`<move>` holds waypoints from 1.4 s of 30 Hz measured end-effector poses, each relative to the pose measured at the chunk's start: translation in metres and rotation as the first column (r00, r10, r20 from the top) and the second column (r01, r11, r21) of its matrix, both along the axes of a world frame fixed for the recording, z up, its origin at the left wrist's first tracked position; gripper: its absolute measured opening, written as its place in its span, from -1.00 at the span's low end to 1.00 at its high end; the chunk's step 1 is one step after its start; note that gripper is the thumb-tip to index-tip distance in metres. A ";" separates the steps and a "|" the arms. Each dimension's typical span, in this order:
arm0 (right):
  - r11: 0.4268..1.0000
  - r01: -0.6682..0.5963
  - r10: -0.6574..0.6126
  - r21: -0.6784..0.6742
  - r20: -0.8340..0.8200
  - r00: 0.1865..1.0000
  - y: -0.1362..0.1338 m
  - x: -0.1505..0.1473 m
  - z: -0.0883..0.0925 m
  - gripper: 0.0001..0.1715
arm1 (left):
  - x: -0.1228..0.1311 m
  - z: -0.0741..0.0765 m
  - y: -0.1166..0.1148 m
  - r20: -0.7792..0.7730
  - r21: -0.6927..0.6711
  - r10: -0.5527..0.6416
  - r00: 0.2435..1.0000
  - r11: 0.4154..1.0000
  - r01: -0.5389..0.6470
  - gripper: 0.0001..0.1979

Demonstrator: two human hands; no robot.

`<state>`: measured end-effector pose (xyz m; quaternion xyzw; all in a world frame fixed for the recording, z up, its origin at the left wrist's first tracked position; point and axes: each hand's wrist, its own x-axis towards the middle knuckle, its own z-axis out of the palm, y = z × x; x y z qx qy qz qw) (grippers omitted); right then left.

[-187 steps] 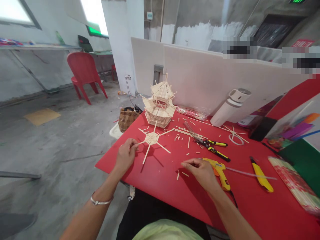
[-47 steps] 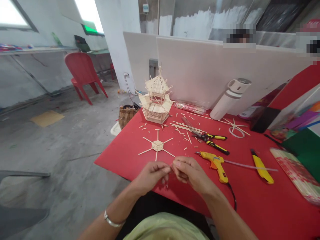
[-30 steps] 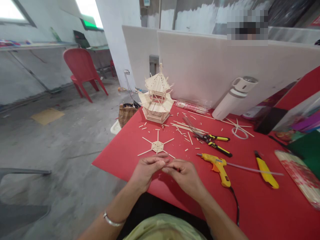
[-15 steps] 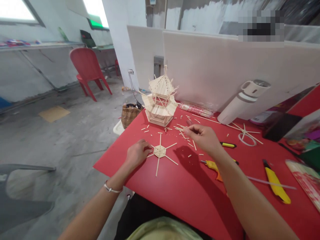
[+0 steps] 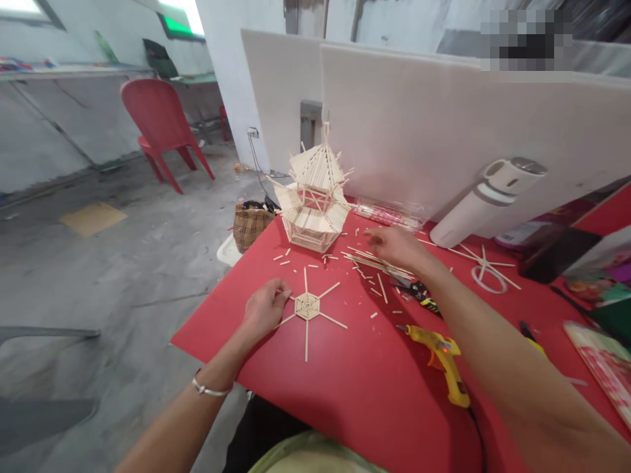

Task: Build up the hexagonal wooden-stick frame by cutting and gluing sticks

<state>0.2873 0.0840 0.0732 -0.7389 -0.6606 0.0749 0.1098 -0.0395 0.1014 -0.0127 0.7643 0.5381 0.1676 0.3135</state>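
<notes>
My left hand (image 5: 266,307) is at the left side of a spider-web-like stick frame (image 5: 307,307), its fingers closed on the end of one of the spokes. The frame lies flat, with a hexagonal middle and spokes pointing outward. My right hand (image 5: 397,247) hovers over the far part of the table, fingers apart and pointing left, with nothing visible in them. Just below it lies a loose bundle of thin wooden sticks (image 5: 377,261). A pagoda-like stick model (image 5: 315,197) with two roofs stands beyond the web frame.
On the red table (image 5: 345,394) lie a yellow glue gun (image 5: 446,361), pliers (image 5: 419,292) partly under my right forearm, and short stick offcuts. A white bottle (image 5: 480,203) and a crossed-stick piece (image 5: 483,257) are at the right. White boards (image 5: 419,125) stand behind.
My right hand has moved a little up and right, and its fingers have spread from a pinch. The view has shifted slightly. My left hand stays at the web frame.
</notes>
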 end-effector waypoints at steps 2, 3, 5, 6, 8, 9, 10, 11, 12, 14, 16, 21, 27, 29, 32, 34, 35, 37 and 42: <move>0.995 0.092 -0.097 0.049 0.122 0.988 -0.002 -0.005 0.006 -0.60 | 0.000 -0.004 0.003 0.080 -0.065 0.057 0.995 0.996 -0.052 -0.86; 0.990 0.117 -0.129 0.077 0.183 0.975 -0.005 -0.010 0.008 -0.47 | 0.000 -0.007 0.004 0.112 -0.084 0.079 0.991 0.994 -0.069 -0.87; 0.993 0.070 -0.093 0.098 0.251 0.963 -0.011 -0.024 0.008 -0.37 | 0.001 -0.011 0.005 0.171 -0.100 0.119 0.978 0.990 -0.103 -0.89; 0.996 0.007 -0.029 0.090 0.249 0.968 -0.016 -0.033 0.006 -0.43 | 0.001 -0.012 0.005 0.207 -0.104 0.133 0.969 0.988 -0.114 -0.89; 0.989 -0.142 0.131 0.049 0.181 0.975 -0.026 -0.053 -0.004 -0.65 | 0.002 -0.015 0.004 0.317 -0.127 0.155 0.936 0.985 -0.120 -0.87; 0.979 -0.201 0.195 0.031 0.129 0.972 -0.031 -0.064 -0.010 -0.75 | 0.002 -0.016 0.004 0.385 -0.149 0.165 0.908 0.982 -0.115 -0.86; 0.969 -0.245 0.243 0.014 0.082 0.966 -0.036 -0.075 -0.017 -0.81 | 0.001 -0.017 0.004 0.449 -0.177 0.176 0.876 0.979 -0.106 -0.84; 0.963 -0.270 0.269 0.004 0.046 0.962 -0.041 -0.085 -0.023 -0.83 | 0.001 -0.017 0.004 0.500 -0.206 0.189 0.845 0.974 -0.096 -0.82; 0.960 -0.280 0.280 -0.005 0.021 0.960 -0.045 -0.094 -0.029 -0.83 | 0.000 -0.018 0.004 0.534 -0.230 0.203 0.821 0.969 -0.091 -0.79; 0.963 -0.271 0.270 -0.016 -0.019 0.963 -0.052 -0.111 -0.038 -0.82 | -0.001 -0.019 0.004 0.552 -0.249 0.222 0.804 0.964 -0.095 -0.75; 0.971 -0.238 0.236 -0.023 -0.061 0.970 -0.059 -0.123 -0.044 -0.82 | -0.002 -0.020 0.005 0.526 -0.232 0.225 0.821 0.966 -0.116 -0.72; 0.989 -0.144 0.144 0.010 -0.174 0.974 -0.081 -0.142 -0.053 -0.79 | -0.005 -0.019 0.003 0.350 0.013 0.073 0.934 0.996 -0.083 -0.84; 0.992 -0.130 0.128 0.002 -0.189 0.974 -0.098 -0.154 -0.059 -0.76 | -0.005 -0.015 -0.005 0.082 0.315 -0.126 0.989 0.945 0.094 -0.75; 0.992 -0.128 0.128 0.012 -0.184 0.975 -0.096 -0.154 -0.059 -0.78 | -0.004 -0.015 -0.005 0.031 0.317 -0.111 0.993 0.944 0.095 -0.75; 0.995 -0.096 0.099 0.026 -0.147 0.984 -0.091 -0.153 -0.059 -0.70 | -0.003 -0.014 -0.006 -0.042 0.321 -0.095 0.995 0.941 0.104 -0.76; 0.996 -0.092 0.093 0.013 -0.122 0.988 -0.090 -0.150 -0.061 -0.42 | -0.002 -0.013 -0.007 -0.089 0.320 -0.092 0.992 0.940 0.116 -0.76; 0.995 -0.095 0.095 0.001 -0.116 0.989 -0.091 -0.149 -0.062 -0.29 | -0.001 -0.012 -0.009 -0.109 0.318 -0.086 0.990 0.941 0.117 -0.76; 0.995 -0.096 0.093 -0.023 -0.114 0.989 -0.093 -0.147 -0.065 -0.16 | 0.000 -0.010 -0.011 -0.141 0.317 -0.073 0.987 0.941 0.115 -0.75; 0.997 -0.075 0.069 -0.030 -0.148 0.986 -0.100 -0.144 -0.069 -0.18 | -0.002 -0.010 -0.012 -0.199 0.359 -0.069 0.978 0.923 0.138 -0.72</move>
